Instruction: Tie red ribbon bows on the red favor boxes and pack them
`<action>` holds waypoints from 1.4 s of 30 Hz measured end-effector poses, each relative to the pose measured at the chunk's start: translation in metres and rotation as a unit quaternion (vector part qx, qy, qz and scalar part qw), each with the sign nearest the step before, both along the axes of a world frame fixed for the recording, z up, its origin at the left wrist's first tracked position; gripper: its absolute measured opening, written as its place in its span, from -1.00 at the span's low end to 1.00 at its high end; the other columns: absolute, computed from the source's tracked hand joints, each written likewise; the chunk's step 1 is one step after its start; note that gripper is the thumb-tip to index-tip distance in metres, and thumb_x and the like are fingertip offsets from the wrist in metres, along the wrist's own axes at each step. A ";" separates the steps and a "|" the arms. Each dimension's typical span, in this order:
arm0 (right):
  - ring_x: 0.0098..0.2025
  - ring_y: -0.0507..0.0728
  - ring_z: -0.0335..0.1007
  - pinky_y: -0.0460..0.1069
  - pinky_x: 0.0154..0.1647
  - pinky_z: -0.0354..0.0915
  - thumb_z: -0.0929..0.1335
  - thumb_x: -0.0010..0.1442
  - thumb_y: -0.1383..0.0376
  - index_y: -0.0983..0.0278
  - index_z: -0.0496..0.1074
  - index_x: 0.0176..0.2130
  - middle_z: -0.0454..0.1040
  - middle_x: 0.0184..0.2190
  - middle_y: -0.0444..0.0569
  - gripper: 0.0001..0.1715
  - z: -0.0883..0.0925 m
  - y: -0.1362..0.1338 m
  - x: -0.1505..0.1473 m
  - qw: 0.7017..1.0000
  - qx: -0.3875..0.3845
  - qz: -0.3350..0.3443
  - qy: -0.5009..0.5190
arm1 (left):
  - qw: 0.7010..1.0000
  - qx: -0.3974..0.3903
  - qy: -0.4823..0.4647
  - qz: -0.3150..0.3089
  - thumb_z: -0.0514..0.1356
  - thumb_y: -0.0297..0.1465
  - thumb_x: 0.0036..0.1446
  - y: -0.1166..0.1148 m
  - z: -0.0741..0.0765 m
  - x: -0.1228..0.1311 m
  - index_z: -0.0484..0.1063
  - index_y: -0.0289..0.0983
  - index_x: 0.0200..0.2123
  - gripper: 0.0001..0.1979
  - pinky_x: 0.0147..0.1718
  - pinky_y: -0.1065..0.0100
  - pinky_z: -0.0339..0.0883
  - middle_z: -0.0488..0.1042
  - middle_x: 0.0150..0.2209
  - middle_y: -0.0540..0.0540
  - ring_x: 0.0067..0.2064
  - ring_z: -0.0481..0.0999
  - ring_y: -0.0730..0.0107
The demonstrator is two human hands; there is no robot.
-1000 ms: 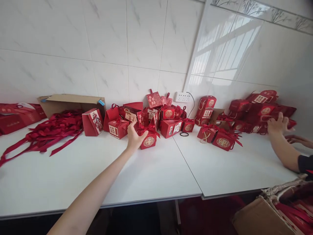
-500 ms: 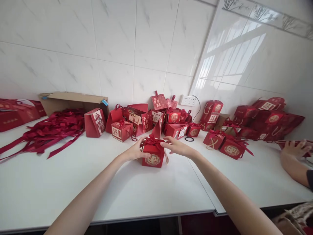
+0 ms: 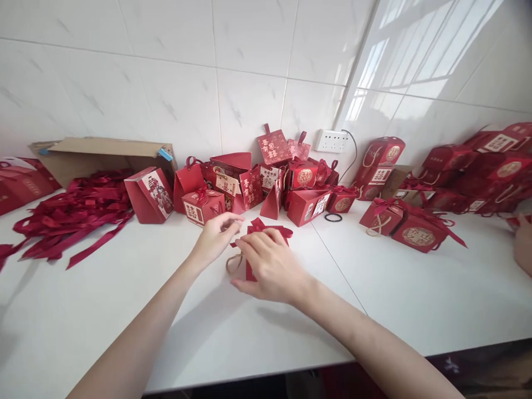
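A small red gift box [image 3: 250, 271] with a red ribbon bow [image 3: 258, 225] on top stands on the white table in front of me. A twine handle [image 3: 233, 265] loops out from its left side. My right hand [image 3: 270, 266] lies across the front of the box, fingers curved round it and thumb low, hiding most of the printed face. Just left of the bow hovers my left hand [image 3: 216, 238], loosely bent with thumb and fingers apart. It appears to be off the box, close to a ribbon end.
Red ribbons [image 3: 83, 205] spill from a cardboard box [image 3: 103, 147] on the left. Several red gift boxes [image 3: 305, 177] line the wall by a power strip [image 3: 331, 141]. Two bow-tied boxes [image 3: 419, 233] stand right. Another person's hand [image 3: 524, 244] shows at the right edge.
My left hand has come away from the box's left side. My right hand has moved from the top right onto its front. The box looks turned, and the view has shifted.
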State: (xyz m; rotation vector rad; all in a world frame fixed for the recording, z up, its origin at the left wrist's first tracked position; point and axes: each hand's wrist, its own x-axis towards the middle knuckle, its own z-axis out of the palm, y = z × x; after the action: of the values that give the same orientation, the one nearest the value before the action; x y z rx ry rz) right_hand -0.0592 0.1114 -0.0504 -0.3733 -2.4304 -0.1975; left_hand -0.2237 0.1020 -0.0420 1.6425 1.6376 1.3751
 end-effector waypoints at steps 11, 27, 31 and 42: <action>-0.28 0.15 0.24 0.04 -0.25 0.21 0.17 0.28 0.39 0.33 0.41 -0.33 0.36 -0.39 0.04 -0.73 -0.030 -0.001 0.004 0.997 0.071 -0.007 0.029 | 0.976 -0.014 0.168 -0.140 0.04 -0.28 0.14 0.000 0.018 0.029 0.47 -0.21 -0.28 -0.76 0.00 0.24 0.30 0.48 -0.13 -0.06 -0.05 0.44 0.27; -0.30 0.08 0.28 -0.05 -0.30 0.31 0.22 0.22 0.48 0.35 0.42 -0.33 0.40 -0.32 0.04 -0.79 -0.024 -0.003 0.020 0.990 0.031 0.071 0.118 | 0.979 -0.045 0.157 -0.123 0.08 -0.23 0.11 0.001 0.006 0.032 0.45 -0.25 -0.37 -0.76 -0.20 0.31 0.32 0.46 -0.29 -0.05 -0.22 0.44 0.31; -0.27 0.07 0.34 -0.03 -0.25 0.36 0.25 0.18 0.50 0.36 0.39 -0.27 0.43 -0.38 0.01 -0.86 -0.026 0.005 0.035 0.977 0.052 0.152 0.137 | 0.979 -0.026 0.172 -0.111 0.11 -0.25 0.09 -0.001 0.001 0.037 0.44 -0.24 -0.37 -0.80 -0.11 0.25 0.28 0.42 -0.26 -0.06 -0.17 0.41 0.28; -0.26 0.07 0.39 -0.01 -0.18 0.39 0.27 0.18 0.50 0.38 0.43 -0.28 0.49 -0.41 -0.03 -0.85 -0.033 0.003 0.041 0.965 0.052 0.180 0.183 | 0.993 -0.030 0.108 -0.045 0.15 -0.31 0.02 -0.005 -0.006 0.062 0.41 -0.23 -0.48 -0.87 -0.17 0.29 0.28 0.39 -0.33 -0.01 -0.24 0.41 0.34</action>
State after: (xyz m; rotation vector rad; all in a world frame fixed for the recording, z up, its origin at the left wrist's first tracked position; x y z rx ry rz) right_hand -0.0184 0.1148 -0.0833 0.0798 -2.0666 -0.0857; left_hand -0.1621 0.0974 -0.0482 1.8591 1.6805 1.1259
